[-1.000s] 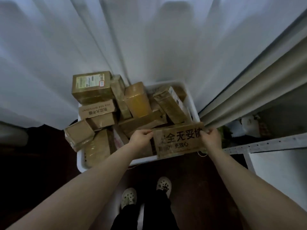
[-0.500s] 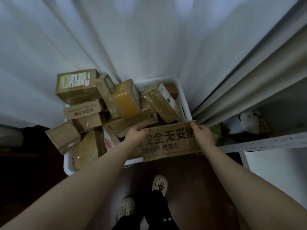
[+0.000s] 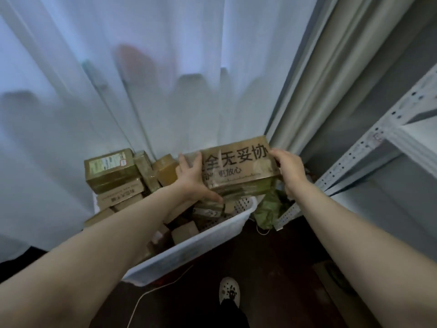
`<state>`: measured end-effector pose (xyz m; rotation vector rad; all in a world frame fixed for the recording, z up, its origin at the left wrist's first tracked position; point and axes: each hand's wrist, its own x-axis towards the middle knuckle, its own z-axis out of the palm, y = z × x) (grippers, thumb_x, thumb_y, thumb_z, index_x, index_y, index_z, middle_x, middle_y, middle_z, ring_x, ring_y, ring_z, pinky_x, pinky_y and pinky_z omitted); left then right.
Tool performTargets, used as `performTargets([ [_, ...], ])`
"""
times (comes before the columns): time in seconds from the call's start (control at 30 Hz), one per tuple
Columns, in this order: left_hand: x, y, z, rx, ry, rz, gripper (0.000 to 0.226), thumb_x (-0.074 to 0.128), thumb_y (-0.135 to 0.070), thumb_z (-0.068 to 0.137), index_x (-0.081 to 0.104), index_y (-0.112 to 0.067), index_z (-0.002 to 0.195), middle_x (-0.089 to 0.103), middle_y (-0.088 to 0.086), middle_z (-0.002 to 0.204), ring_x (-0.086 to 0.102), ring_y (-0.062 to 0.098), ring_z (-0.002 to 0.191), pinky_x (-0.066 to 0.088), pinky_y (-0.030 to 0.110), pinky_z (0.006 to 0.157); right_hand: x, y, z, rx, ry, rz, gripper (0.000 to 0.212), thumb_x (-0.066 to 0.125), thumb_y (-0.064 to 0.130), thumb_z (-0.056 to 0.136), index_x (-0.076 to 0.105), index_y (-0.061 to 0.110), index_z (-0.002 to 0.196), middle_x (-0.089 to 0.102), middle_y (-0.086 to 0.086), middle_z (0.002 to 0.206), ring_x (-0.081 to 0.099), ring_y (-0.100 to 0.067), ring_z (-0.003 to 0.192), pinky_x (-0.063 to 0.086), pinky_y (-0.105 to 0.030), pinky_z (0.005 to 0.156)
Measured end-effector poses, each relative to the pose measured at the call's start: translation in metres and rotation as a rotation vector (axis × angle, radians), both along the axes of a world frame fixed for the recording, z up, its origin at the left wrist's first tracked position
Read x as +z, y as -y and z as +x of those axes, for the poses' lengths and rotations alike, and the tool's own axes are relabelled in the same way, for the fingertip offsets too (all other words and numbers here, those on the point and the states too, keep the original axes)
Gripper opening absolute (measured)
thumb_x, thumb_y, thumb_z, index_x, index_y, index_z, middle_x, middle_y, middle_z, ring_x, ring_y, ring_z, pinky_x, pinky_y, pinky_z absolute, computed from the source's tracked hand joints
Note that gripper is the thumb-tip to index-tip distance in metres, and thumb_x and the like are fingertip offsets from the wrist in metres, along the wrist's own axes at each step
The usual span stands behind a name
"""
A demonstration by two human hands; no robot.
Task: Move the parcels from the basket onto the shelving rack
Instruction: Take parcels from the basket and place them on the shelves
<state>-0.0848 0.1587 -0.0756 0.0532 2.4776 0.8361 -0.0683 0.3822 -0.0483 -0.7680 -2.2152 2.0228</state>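
Note:
A brown cardboard parcel (image 3: 238, 166) printed with large black characters is held up above the basket's right end. My left hand (image 3: 192, 179) grips its left end, with the thumb under the bottom edge. My right hand (image 3: 287, 170) grips its right end. Below stands the white plastic basket (image 3: 189, 249), piled with several brown parcels; the topmost (image 3: 110, 168) carries a white label. The white shelving rack (image 3: 387, 136) of perforated metal rises at the right.
A sheer white curtain (image 3: 142, 79) hangs behind the basket, and a beige drape (image 3: 314, 79) hangs beside the rack. Crumpled green wrapping (image 3: 269, 209) lies between basket and rack. A white cord (image 3: 151, 294) runs over the dark floor by my shoe (image 3: 229, 290).
Both hands have lifted the lettered parcel up out of the basket and carried it to the right, toward the rack. The view has swung right, bringing more of the rack in.

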Motion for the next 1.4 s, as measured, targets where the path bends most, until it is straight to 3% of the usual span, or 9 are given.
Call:
performTargets([
  [0.2,0.046,0.008,0.007,-0.063,-0.224,0.067,0.145,0.09,-0.037,0.055,-0.021,-0.032,0.148,-0.02,0.008,0.158,-0.006,0.033,0.146,0.011,0.048,0.118,0.071,0.008,0.05,-0.012,-0.197,0.031,0.023,0.05,0.014,0.096,0.064,0.016,0.114,0.066,0.007,0.085,0.062,0.007,0.059,0.044,-0.008,0.049],
  [0.33,0.07,0.008,0.017,-0.155,-0.142,0.198,0.161,0.092,-0.055,0.035,-0.025,-0.04,0.144,0.017,0.009,0.154,0.02,0.034,0.143,0.021,0.051,0.116,0.103,0.005,0.077,-0.004,-0.239,0.049,0.029,0.051,0.021,0.095,0.064,0.016,0.121,0.067,0.006,0.092,0.06,0.001,0.076,0.047,-0.022,0.069],
  [0.57,0.1,-0.013,0.048,-0.079,-0.122,0.37,0.146,0.08,-0.057,0.029,0.006,-0.033,0.153,0.024,0.008,0.154,0.032,0.029,0.136,0.031,0.042,0.111,0.124,-0.033,0.112,-0.028,-0.362,-0.039,0.009,0.059,0.026,0.091,0.065,0.024,0.097,0.062,0.009,0.087,0.058,-0.012,0.092,0.043,-0.037,0.098],
  [0.63,0.102,-0.013,0.052,-0.02,-0.068,0.462,0.144,0.079,-0.054,0.027,0.015,-0.028,0.153,0.03,0.008,0.152,0.04,0.028,0.132,0.036,0.041,0.109,0.117,-0.06,0.122,-0.122,-0.336,0.068,0.006,0.058,0.029,0.091,0.061,0.026,0.095,0.058,0.008,0.1,0.052,-0.016,0.107,0.034,-0.044,0.11],
  [0.7,0.104,-0.011,0.054,0.016,0.009,0.545,0.137,0.082,-0.052,0.027,0.027,-0.022,0.149,0.041,0.008,0.144,0.05,0.028,0.122,0.042,0.042,0.104,0.107,-0.081,0.139,-0.183,-0.248,0.121,0.033,0.058,0.033,0.09,0.059,0.02,0.121,0.054,0.001,0.128,0.044,-0.019,0.125,0.028,-0.045,0.113],
  [0.77,0.106,-0.01,0.055,0.02,0.087,0.606,0.119,0.087,-0.051,0.028,0.047,-0.017,0.135,0.055,0.007,0.13,0.058,0.025,0.111,0.049,0.04,0.097,0.097,-0.095,0.154,-0.168,-0.16,0.083,0.055,0.063,0.04,0.086,0.051,0.021,0.136,0.043,0.0,0.144,0.036,-0.023,0.134,0.027,-0.047,0.112],
  [0.9,0.107,-0.013,0.064,0.037,0.124,0.705,0.099,0.089,-0.058,0.011,0.069,-0.019,0.101,0.068,0.002,0.108,0.062,0.021,0.097,0.047,0.04,0.096,0.082,-0.105,0.171,0.03,-0.07,-0.125,0.07,0.078,0.052,0.055,0.06,0.037,0.122,0.048,-0.005,0.136,0.04,-0.032,0.128,0.034,-0.06,0.104],
  [1.2,0.122,-0.027,0.073,0.091,0.157,0.714,0.082,0.087,-0.052,0.02,0.066,-0.026,0.095,0.057,0.001,0.127,0.055,0.02,0.106,0.051,0.029,0.069,0.081,-0.112,0.179,-0.014,-0.265,-0.377,0.039,0.073,0.017,0.077,0.06,0.017,0.114,0.065,-0.009,0.109,0.063,-0.031,0.105,0.059,-0.041,0.07],
  [1.4,0.134,-0.042,0.075,0.091,0.151,0.712,0.075,0.087,-0.05,0.035,0.066,-0.028,0.103,0.047,-0.001,0.131,0.043,0.033,0.122,0.053,0.049,0.086,0.081,-0.119,0.186,-0.136,-0.272,-0.338,0.049,0.074,0.009,0.079,0.05,0.012,0.121,0.07,-0.011,0.095,0.069,-0.031,0.092,0.06,-0.044,0.065],
])
